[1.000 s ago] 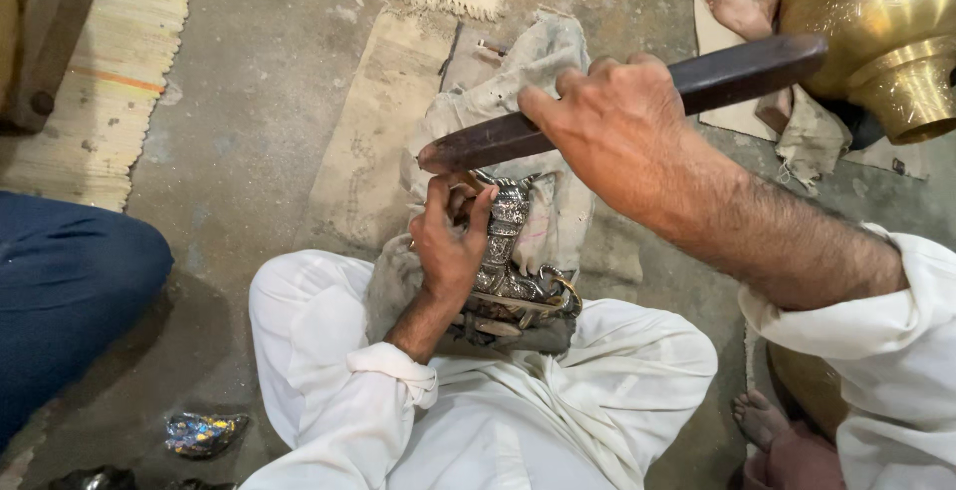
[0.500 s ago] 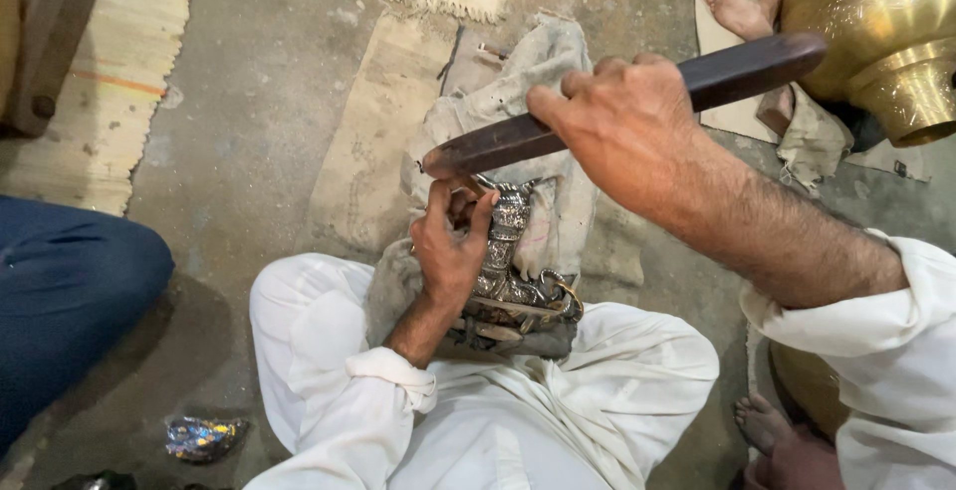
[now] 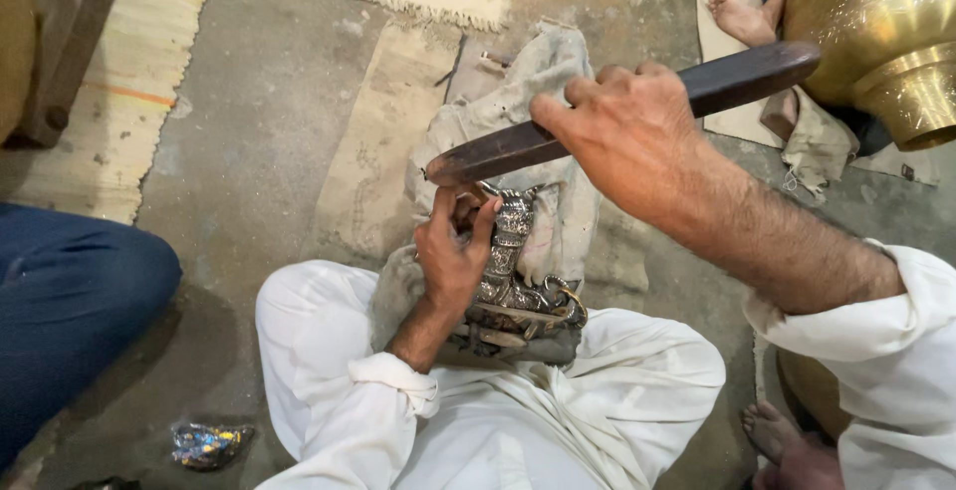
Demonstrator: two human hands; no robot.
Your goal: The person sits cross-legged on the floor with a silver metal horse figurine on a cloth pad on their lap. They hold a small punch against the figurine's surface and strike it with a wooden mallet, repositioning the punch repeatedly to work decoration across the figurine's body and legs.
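Near left knee, crumpled multicoloured foil wrapper (image 3: 207, 444) on concrete floor (image 3: 259, 151)

soft even light, sharp focus, glare on brass vessel (image 3: 876, 22).

The left hand (image 3: 453, 256) is curled closed low above the lap, and the right hand (image 3: 627, 136) is raised beyond it, fingers clenched, forearm stretched out.

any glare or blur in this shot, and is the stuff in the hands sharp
Head view: strong glare speckles the brass vessel at top right; the right hand gripping the dark wooden bar and the left hand on the embossed silver piece look sharp, with no obvious motion blur; lighting is soft, with faint shadows on the concrete floor.
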